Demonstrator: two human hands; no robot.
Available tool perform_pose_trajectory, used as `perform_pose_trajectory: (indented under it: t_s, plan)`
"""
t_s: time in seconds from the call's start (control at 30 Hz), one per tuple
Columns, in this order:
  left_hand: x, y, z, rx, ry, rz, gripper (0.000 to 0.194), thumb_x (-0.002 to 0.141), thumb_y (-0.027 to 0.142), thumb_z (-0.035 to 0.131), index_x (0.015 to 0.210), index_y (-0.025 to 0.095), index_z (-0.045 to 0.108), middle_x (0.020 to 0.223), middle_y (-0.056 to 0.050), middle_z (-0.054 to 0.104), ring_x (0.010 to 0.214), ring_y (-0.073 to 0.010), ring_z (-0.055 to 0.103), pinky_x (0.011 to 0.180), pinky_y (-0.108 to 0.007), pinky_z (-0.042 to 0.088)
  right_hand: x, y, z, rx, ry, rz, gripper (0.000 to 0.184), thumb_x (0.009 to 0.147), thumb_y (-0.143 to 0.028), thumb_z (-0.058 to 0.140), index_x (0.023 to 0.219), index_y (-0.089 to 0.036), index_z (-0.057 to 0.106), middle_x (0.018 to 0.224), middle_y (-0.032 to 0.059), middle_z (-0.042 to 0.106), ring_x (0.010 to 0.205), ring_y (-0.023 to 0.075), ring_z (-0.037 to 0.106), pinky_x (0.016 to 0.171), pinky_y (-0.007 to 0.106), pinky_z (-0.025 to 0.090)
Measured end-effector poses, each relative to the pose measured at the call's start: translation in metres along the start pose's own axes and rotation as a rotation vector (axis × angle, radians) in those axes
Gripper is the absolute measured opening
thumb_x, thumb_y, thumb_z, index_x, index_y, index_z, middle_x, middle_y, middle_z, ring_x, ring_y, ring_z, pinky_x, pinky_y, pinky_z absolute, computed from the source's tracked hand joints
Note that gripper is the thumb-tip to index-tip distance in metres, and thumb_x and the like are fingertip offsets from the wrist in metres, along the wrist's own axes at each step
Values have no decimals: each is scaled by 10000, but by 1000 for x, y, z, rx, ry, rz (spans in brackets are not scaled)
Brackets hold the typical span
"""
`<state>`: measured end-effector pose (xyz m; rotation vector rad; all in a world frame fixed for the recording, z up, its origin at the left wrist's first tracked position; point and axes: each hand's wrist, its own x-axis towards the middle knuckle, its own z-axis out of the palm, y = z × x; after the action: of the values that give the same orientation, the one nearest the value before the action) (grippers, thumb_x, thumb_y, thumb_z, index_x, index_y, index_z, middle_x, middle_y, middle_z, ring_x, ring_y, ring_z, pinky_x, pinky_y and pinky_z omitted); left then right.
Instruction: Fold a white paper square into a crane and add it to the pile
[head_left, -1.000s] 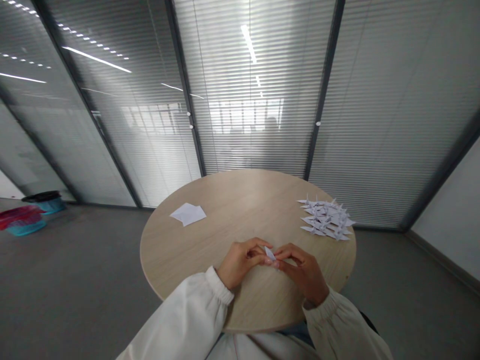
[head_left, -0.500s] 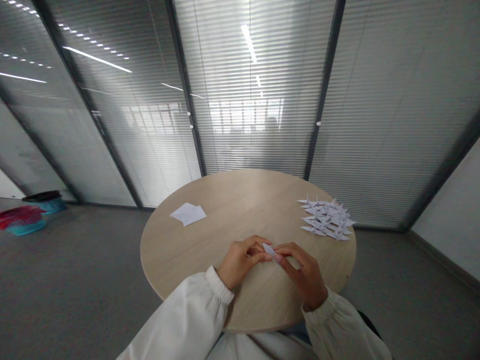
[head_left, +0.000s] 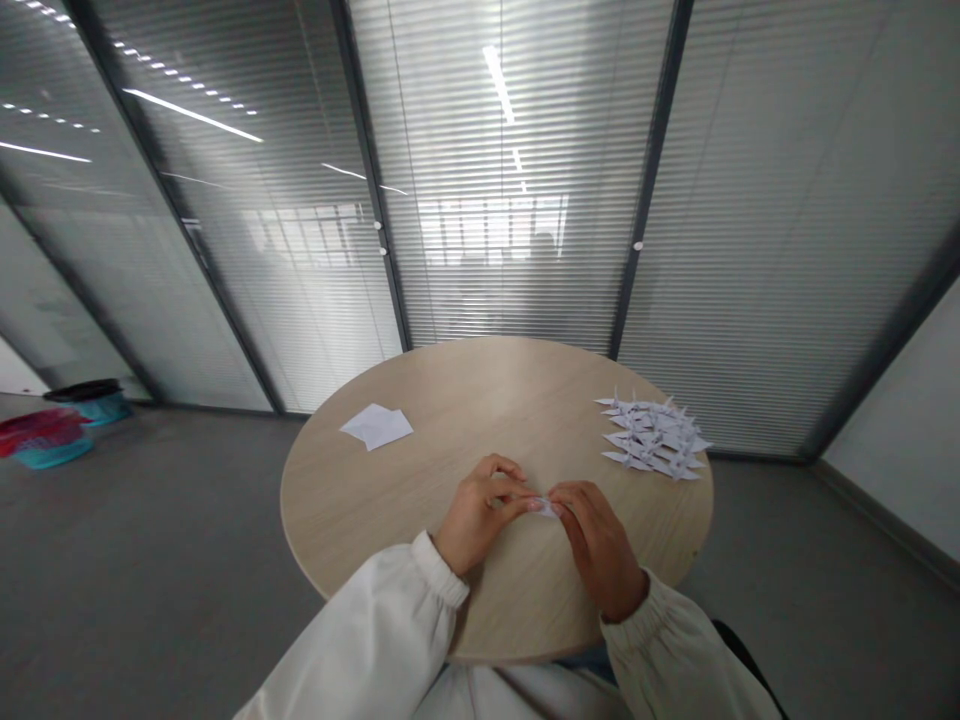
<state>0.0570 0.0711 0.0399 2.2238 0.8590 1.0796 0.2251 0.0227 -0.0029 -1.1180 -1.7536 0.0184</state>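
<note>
Many origami cranes (head_left: 652, 435) lie finished on the round wooden table (head_left: 465, 395), right of centre. Left hand (head_left: 478, 515) and right hand (head_left: 596, 540) come together, pinching a small folded white paper (head_left: 548, 509) at lower centre. Loose sheets (head_left: 376, 427) remain upper left.

On the table (head_left: 465, 395), paper sheets (head_left: 376, 428) lie at ten o'clock and a pile of origami cranes (head_left: 651, 435) at two. At six o'clock, a folded paper (head_left: 548, 509) sits between the left hand (head_left: 478, 520) and right hand (head_left: 598, 545). Baskets (head_left: 52, 453) stand on the floor (head_left: 165, 560) at nine o'clock; a glass partition (head_left: 510, 200) runs behind the table.
</note>
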Motion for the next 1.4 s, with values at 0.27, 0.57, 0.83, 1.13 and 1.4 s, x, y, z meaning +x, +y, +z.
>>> perform_pose_trajectory:
  t_s: [0.27, 0.57, 0.83, 1.13, 1.4]
  plan:
    - [-1, 3, -1, -10, 9, 45, 153, 814, 299, 615, 789, 205, 733, 930, -64, 597, 904, -176, 559, 811, -298, 444, 1, -4, -3, 11, -41, -20, 168, 936, -237, 392, 950, -210, 557, 903, 73, 576, 879, 204, 528, 786, 356, 430]
    - [-3, 6, -2, -6, -8, 151, 191, 847, 291, 571, 780, 171, 704, 918, -78, 588, 922, -185, 542, 834, -317, 439, 1, -3, -3, 67, -43, 51, 182, 923, -301, 458, 808, -211, 567, 763, 30, 567, 738, 166, 543, 695, 294, 441]
    - [-4, 11, 0, 13, -68, 220, 230, 900, 254, 469, 796, 150, 646, 929, -93, 578, 925, -185, 531, 841, -326, 442, -2, -1, -4, 58, -54, 54, 225, 927, -315, 441, 771, -208, 564, 727, 25, 566, 698, 155, 548, 666, 276, 437]
    - [-3, 7, 1, 13, -35, 163, 247, 910, 263, 439, 792, 152, 626, 941, -98, 580, 928, -190, 531, 842, -329, 440, 3, -2, -5, 121, -55, 165, 233, 891, -391, 500, 772, -218, 601, 743, 21, 622, 699, 155, 589, 670, 265, 449]
    - [-1, 4, -2, 7, 77, 109, 209, 905, 254, 465, 814, 156, 626, 942, -78, 567, 903, -171, 544, 822, -296, 434, 2, 1, -5, 112, -40, 156, 210, 912, -348, 472, 800, -210, 584, 761, 24, 595, 716, 157, 569, 675, 269, 436]
